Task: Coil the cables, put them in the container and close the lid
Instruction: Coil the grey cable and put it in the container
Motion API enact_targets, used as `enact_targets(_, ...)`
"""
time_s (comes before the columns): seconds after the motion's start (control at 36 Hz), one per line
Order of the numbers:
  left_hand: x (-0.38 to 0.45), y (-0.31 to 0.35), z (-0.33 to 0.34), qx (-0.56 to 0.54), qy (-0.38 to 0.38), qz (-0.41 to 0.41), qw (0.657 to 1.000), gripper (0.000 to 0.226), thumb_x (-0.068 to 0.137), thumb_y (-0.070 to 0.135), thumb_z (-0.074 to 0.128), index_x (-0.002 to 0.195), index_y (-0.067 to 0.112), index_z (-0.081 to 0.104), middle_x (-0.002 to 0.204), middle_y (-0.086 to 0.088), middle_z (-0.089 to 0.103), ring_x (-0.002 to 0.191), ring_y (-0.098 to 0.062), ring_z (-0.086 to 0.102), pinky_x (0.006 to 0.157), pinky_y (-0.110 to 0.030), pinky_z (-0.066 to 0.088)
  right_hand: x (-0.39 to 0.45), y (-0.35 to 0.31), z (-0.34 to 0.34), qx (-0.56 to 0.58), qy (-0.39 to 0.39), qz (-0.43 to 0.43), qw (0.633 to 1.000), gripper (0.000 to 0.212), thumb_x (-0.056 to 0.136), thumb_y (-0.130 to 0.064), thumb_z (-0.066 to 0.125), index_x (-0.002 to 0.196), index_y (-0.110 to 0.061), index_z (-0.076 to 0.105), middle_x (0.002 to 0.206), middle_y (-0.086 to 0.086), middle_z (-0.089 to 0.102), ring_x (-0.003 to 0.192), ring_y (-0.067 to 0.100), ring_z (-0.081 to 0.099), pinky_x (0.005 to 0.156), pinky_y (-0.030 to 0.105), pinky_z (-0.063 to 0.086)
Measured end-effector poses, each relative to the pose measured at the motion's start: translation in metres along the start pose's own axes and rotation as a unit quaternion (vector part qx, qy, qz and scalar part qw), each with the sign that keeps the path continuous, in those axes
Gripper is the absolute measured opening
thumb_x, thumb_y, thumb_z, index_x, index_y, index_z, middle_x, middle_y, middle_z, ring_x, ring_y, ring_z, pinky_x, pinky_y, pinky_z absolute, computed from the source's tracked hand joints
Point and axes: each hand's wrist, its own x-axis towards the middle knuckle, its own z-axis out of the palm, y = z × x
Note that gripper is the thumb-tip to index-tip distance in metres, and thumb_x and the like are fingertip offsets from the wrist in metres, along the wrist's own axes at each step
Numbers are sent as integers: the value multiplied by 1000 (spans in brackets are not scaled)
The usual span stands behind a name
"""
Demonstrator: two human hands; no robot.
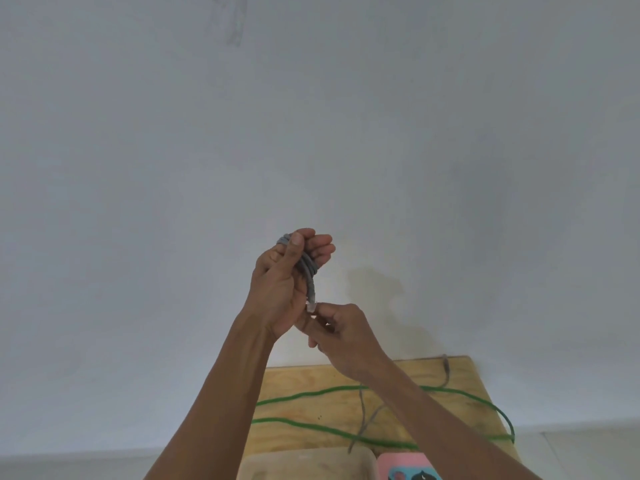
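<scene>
While the left hand [287,282] is raised in front of the pale wall with its fingers curled shut around a small coil of grey braided cable [309,268], the right hand [337,327] pinches the cable's free end with its plug [311,306] just below the coil. The step in hand looks like finishing this coil: the tail is best tucked through or wrapped tightly round the loops, with the left thumb pressing the turns together so that none spring loose. Below, on the light wooden tabletop [304,379], a long green cable [311,393] lies uncoiled in wide loops, and a thin grey cable [363,410] crosses it, also loose. At the lower edge sits a beige plastic container [304,462]; what shows of its inside appears to hold no cables, though most of it is cut off. Just beside it lies a pink object [398,460] with a blue picture, perhaps the lid; I cannot tell.
</scene>
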Motion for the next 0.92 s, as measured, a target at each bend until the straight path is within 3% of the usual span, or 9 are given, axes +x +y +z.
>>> enact_targets(0.06,5,0,-4,32,0,24,999,24,104,14,41,103,1,61,89,-8,77,87,-20,74,83,-27,58,-6,-1,5,-11,1,-1,1000,25,90,-42,69,66,-37,67,51,-6,57,45,5,43,52,17,38)
enact_targets(0.19,8,-2,-20,151,-19,45,987,27,93,24,54,104,1,64,99,-14,76,98,-30,73,91,-34,55,-15,-10,6,-35,69,-31,996,52,95,-38,64,54,-11,46,46,-7,30,48,10,26,51,23,27)
enact_targets(0.36,-2,-2,-38,192,-53,20,980,27,93,23,56,105,1,65,100,-14,76,100,-34,72,90,-35,55,7,-25,-18,-248,115,-45,961,41,93,-46,61,64,-18,60,46,-7,44,48,14,40,50,27,32)
enact_targets(0.5,-8,-3,-37,337,-83,11,938,36,97,29,56,94,-3,70,91,-7,70,80,-26,65,71,-36,51,18,-50,-49,-324,0,-93,941,23,87,-48,67,81,-26,71,69,-11,67,65,9,57,63,31,48)
enact_targets(0.58,-14,-3,-31,325,-122,-41,937,58,102,42,45,92,-11,66,86,-26,60,76,-31,57,71,-50,51,35,-71,-67,-329,-71,-133,932,11,83,-38,75,80,-28,74,66,-18,66,59,-4,54,62,26,41)
enact_targets(0.67,-26,4,-21,274,-153,-129,941,67,101,50,26,97,-2,68,82,-22,71,77,-30,67,79,-39,53,51,-89,-78,-256,-137,-141,946,12,75,-28,86,79,-21,77,64,-20,67,53,1,54,58,19,41)
enact_targets(0.78,-39,4,-6,164,-173,-202,950,71,98,56,22,89,1,66,67,-17,64,60,-27,58,67,-32,49,68,-90,-87,-105,-109,-134,979,18,68,-17,90,76,-9,76,75,3,75,69,39,62,64,40,50)
enact_targets(0.86,-45,0,0,91,-187,-202,957,59,103,49,31,88,5,69,65,-15,62,59,-24,55,64,-29,47,72,-68,-85,-20,-88,-101,991,11,75,-9,85,79,-4,75,72,8,74,64,20,64,66,31,52)
enact_targets(0.92,-46,-2,2,54,-193,-183,963,44,103,37,40,91,5,67,65,-13,61,59,-22,55,64,-29,47,65,-44,-74,30,-73,-56,995,13,80,-20,82,80,-8,76,69,15,69,64,19,59,63,32,46)
